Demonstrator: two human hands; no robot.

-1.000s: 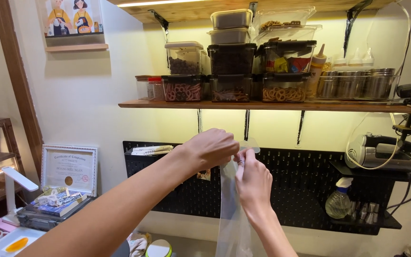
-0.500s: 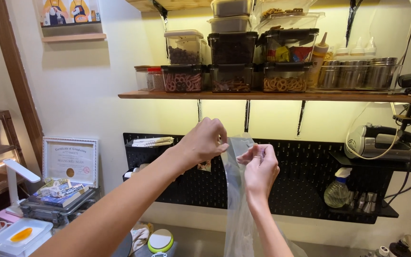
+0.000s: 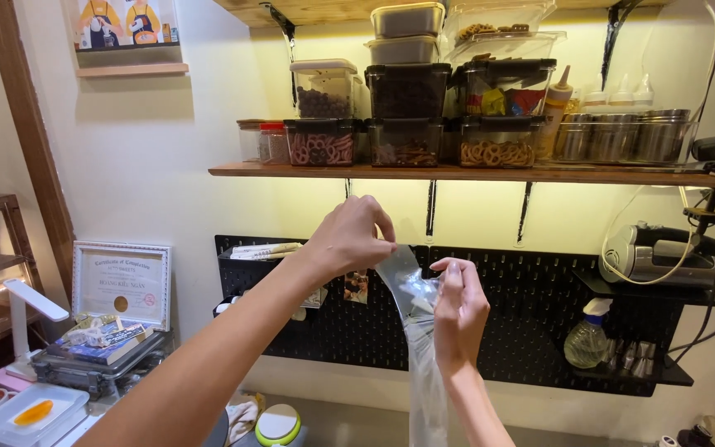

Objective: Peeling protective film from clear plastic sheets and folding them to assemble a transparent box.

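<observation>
A long clear plastic bag (image 3: 425, 364) hangs in front of me, its mouth held up at chest height. My left hand (image 3: 351, 236) pinches the bag's upper left edge with fingertips closed. My right hand (image 3: 458, 308) grips the opposite edge of the mouth, slightly lower and to the right. The two hands are apart, so the top of the bag is spread between them. The bag's lower end runs out of the bottom of the view.
A wooden shelf (image 3: 473, 174) above carries stacked snack containers (image 3: 407, 108) and metal tins (image 3: 622, 136). A black pegboard (image 3: 531, 331) behind holds a spray bottle (image 3: 585, 341). At left stand a framed certificate (image 3: 122, 283), a white lamp (image 3: 31, 308) and a white tray (image 3: 22, 414).
My hands have drawn apart, the left one going up and left, the right one lower, spreading the bag's mouth. The camera view has tilted slightly.
</observation>
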